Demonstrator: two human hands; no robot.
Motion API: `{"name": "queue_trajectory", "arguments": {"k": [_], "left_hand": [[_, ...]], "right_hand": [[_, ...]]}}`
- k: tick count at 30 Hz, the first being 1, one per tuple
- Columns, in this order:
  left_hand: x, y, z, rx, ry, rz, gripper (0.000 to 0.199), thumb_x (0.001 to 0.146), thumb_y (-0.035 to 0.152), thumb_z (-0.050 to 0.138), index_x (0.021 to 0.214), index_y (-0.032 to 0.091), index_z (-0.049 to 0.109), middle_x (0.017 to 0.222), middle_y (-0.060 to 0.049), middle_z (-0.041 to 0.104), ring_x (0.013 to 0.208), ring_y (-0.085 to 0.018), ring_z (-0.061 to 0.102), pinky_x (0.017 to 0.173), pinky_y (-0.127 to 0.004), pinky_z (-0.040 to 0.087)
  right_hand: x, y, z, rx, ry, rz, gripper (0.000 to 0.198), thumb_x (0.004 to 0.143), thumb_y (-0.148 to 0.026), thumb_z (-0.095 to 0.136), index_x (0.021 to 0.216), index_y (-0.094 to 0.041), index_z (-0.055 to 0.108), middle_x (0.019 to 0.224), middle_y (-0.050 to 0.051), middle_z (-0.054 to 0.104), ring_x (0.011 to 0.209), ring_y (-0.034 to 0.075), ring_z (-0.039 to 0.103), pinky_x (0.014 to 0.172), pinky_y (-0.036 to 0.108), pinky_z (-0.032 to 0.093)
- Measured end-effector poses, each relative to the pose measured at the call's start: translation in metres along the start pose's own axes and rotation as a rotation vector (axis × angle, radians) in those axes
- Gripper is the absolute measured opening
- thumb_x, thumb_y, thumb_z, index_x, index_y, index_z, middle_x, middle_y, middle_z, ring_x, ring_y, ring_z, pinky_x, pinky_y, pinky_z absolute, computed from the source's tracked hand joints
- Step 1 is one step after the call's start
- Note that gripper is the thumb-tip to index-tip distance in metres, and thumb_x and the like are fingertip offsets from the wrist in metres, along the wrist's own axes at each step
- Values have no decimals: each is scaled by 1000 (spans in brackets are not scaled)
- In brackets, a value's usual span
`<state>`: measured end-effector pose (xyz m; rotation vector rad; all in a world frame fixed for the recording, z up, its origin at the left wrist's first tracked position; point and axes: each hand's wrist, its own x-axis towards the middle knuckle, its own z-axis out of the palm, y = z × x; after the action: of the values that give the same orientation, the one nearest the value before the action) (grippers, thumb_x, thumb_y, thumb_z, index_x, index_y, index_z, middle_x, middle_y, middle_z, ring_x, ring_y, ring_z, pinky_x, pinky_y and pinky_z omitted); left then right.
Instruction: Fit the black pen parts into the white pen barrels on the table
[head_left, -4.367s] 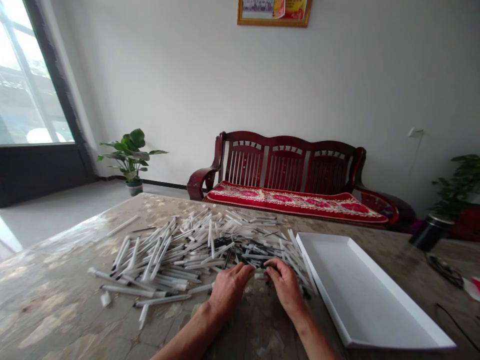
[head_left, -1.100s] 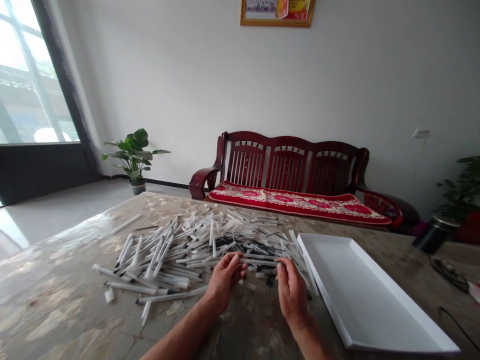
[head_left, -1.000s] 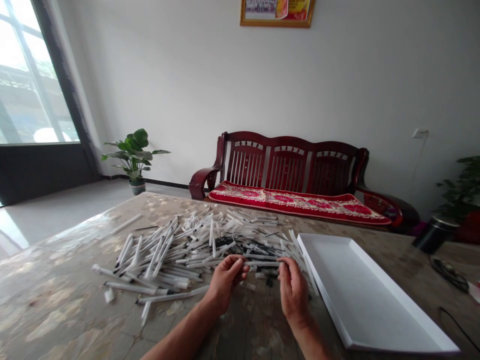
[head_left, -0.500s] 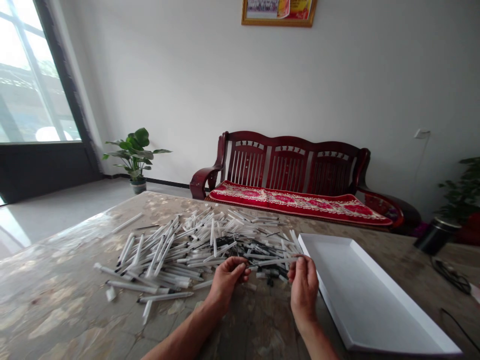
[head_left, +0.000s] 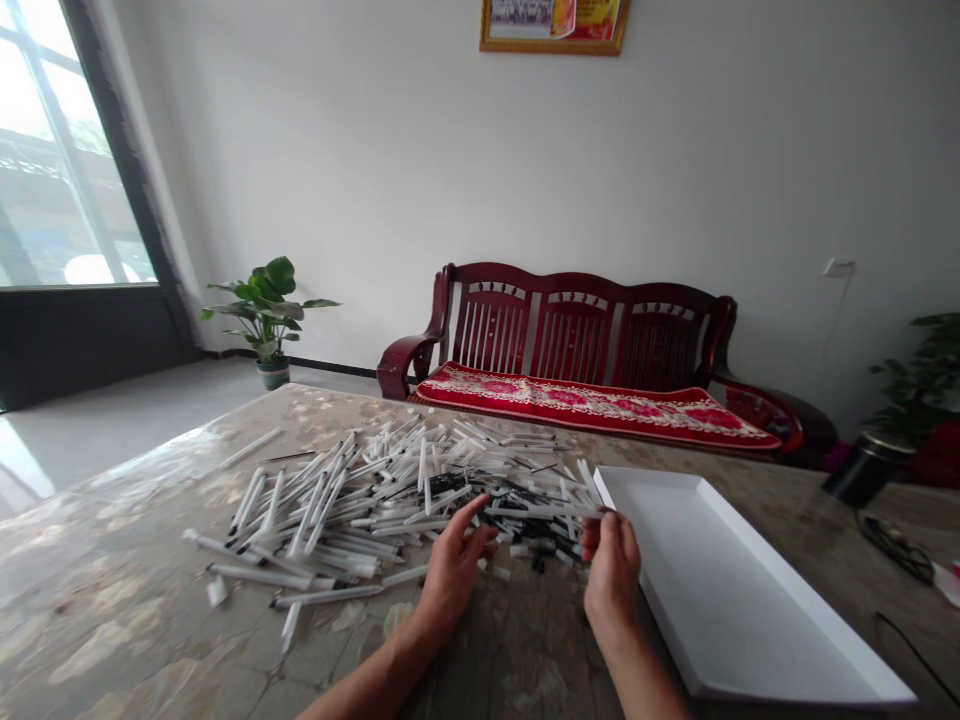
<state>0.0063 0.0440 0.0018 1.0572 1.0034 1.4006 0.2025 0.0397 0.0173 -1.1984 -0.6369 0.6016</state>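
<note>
Right hand (head_left: 611, 565) raised just above marble table (head_left: 112, 610), fingers pinched on end of white pen (head_left: 544, 513), held level over near edge of pen pile (head_left: 390, 500). Left hand (head_left: 454, 560) reaches into same pile, fingers spread loose, fingertips touching pens, grasping nothing. Pile spreads across table middle, white barrels mixed with black parts (head_left: 525, 500). White shallow tray (head_left: 742, 590) lies just beside right hand, toward table's right edge. Wooden bench (head_left: 585, 350) stands beyond table's far edge.

No text can be read: the framed picture (head_left: 553, 24) at twelve o'clock on the wall carries print, too small and blurred to make out.
</note>
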Motion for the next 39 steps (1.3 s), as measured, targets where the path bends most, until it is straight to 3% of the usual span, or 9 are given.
{"name": "queue_trajectory", "arguments": {"k": [4,9,12,15,21,25,28,35,39], "left_hand": [[-8,6,4,74,-48,36,51,75,43,70,120,20,67,118,-12,71,77,-20,70,56,-26,54],[-13,11,5,268,-136,-5,33,77,36,66,104,20,76,73,-4,73,47,-13,56,46,-22,42],[-14,14,5,343,-133,54,20,77,32,66,88,22,79,65,-2,69,47,-13,53,52,-23,44],[-9,20,-2,363,-35,181,16,77,32,68,86,24,79,73,-3,70,57,-15,58,62,-24,47],[12,51,-44,621,336,401,20,83,33,61,95,24,74,90,-3,72,76,-18,62,73,-24,46],[19,72,-71,916,525,308,24,89,35,55,103,25,72,104,-3,72,83,-18,65,73,-26,44],[21,79,-83,1084,574,217,27,92,35,50,108,27,71,115,-4,71,96,-22,64,74,-28,43],[23,83,-98,1207,531,150,27,90,33,52,108,27,72,117,-5,71,102,-24,64,78,-28,45],[16,101,-102,1207,382,73,26,89,34,52,103,27,73,103,-3,75,91,-21,68,70,-26,43]], "right_hand": [[-16,3,7,-68,-210,23,35,84,-56,55,90,-22,60,62,-2,62,48,14,52,40,24,38],[-30,4,13,-99,-360,11,37,83,-59,56,89,-23,63,61,0,64,47,17,55,39,27,39],[-34,1,14,-91,-395,21,36,84,-59,55,91,-25,64,64,0,66,49,19,56,40,29,41],[-34,-1,13,-59,-409,34,37,84,-58,55,96,-25,64,71,2,69,52,19,57,42,29,42],[-30,4,15,-152,-442,64,41,70,-56,68,89,-20,64,69,1,66,51,16,55,40,24,36],[-30,6,15,-184,-463,71,38,71,-57,67,79,-21,61,62,-1,62,48,15,52,39,23,35],[-30,6,13,-214,-473,83,38,74,-60,63,74,-23,58,57,-3,58,45,14,50,38,23,35],[-28,9,10,-228,-479,65,46,78,-66,57,61,-24,53,50,-2,55,42,14,47,35,24,33],[-28,11,10,-212,-446,71,47,81,-67,53,75,-23,65,62,4,65,47,18,54,35,26,36]]}}
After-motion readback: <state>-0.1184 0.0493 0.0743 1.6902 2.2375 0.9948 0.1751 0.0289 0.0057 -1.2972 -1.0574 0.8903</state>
